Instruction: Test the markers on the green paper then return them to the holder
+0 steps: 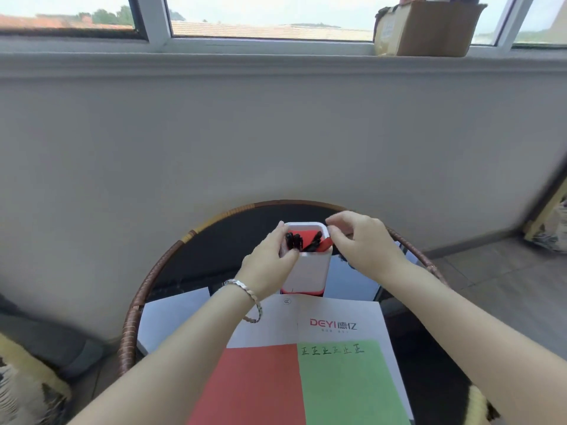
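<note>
A white holder (308,271) with a red base stands upright at the middle of the round table, holding several black markers (302,240) and a red one. My left hand (270,265) grips the holder's left side, thumb at the rim. My right hand (365,243) hovers at the holder's right rim, its fingers curled with thumb and forefinger close together; I cannot tell whether they pinch anything. The green paper (349,384) lies nearer me on the right, with a row of handwritten characters along its top edge.
A red paper (254,388) lies left of the green one, both on a white printed sheet (337,320). Another white sheet (175,314) lies at the left. The round table has a woven rim (144,289). A wall rises behind; a cardboard box (429,29) sits on the sill.
</note>
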Motion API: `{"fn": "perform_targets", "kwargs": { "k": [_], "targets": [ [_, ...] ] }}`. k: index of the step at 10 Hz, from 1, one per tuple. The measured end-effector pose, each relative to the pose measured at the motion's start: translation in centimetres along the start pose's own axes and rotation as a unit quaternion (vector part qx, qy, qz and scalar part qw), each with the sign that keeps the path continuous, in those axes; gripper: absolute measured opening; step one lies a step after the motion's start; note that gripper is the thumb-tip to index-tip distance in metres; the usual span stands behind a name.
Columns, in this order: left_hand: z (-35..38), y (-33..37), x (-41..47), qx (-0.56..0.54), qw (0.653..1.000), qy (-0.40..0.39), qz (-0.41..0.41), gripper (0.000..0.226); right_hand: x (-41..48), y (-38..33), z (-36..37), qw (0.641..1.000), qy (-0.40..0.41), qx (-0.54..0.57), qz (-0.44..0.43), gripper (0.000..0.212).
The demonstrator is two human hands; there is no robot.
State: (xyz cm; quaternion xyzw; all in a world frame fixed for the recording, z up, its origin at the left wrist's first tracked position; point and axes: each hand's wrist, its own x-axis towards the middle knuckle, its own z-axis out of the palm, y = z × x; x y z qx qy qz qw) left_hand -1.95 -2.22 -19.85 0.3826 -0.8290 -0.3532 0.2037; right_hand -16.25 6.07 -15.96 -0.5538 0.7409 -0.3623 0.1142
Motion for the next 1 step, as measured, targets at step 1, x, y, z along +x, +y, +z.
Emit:
{"fn": "perform_targets", "kwargs": {
  "k": [1],
  "targets": [
    [-3.11,2.54,0.17,0.035,0.998,0.048,-0.030,0.047,0.49,-0.97,-3.68,0.986,-0.123,-0.082,0.074,0.018]
  ]
}}
